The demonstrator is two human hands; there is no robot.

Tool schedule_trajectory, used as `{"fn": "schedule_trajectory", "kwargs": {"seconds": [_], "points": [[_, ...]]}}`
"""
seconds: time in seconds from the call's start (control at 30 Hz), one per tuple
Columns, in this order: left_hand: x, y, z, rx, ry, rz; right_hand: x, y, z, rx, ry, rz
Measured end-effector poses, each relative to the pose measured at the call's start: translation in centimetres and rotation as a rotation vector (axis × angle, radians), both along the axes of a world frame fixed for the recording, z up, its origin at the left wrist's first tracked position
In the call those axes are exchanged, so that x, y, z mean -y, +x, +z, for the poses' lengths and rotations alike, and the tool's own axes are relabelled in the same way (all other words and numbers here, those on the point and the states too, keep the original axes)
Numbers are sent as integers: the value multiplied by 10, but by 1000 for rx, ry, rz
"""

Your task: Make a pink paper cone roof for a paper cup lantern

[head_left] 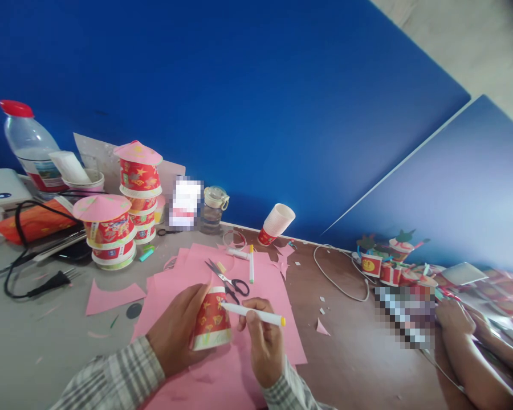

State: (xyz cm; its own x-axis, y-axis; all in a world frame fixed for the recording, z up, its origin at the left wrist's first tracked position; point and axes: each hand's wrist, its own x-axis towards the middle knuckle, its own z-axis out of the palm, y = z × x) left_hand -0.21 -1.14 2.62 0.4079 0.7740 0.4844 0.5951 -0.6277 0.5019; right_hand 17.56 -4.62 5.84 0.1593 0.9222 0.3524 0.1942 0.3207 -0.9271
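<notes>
My left hand (pixel 177 330) is closed around a red patterned paper cup (pixel 209 327), held upside down with its pale, coloured rim toward me. In my right hand (pixel 265 339) is a white marker (pixel 256 313) with a yellow end. Its tip points at the cup's side; whether it touches I cannot tell. Under both hands lie sheets of pink paper (pixel 277 336). Black-handled scissors (pixel 228 279) rest half open on the paper just beyond the cup. Beside them are more markers (pixel 251 263).
Stacked cups with pink cone tops (pixel 139 176) stand at the left, near a plug cable (pixel 51 283) and a bottle (pixel 36 148). A cup stack (pixel 276 222) and glass jar (pixel 214 208) line the blue partition. A co-worker's arms (pixel 465 341) rest at the right.
</notes>
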Motion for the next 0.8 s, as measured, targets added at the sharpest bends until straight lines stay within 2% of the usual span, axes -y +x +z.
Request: {"fn": "schedule_trajectory", "kwargs": {"seconds": [0.2,0.43,0.8], "points": [[0,0,0,-5,40,2,0,-1,1,-6,-6,9],[0,1,-1,33,-37,-13,-1,-1,1,-12,4,10],[0,0,0,-13,31,-1,-1,-2,1,6,20,-6]]}}
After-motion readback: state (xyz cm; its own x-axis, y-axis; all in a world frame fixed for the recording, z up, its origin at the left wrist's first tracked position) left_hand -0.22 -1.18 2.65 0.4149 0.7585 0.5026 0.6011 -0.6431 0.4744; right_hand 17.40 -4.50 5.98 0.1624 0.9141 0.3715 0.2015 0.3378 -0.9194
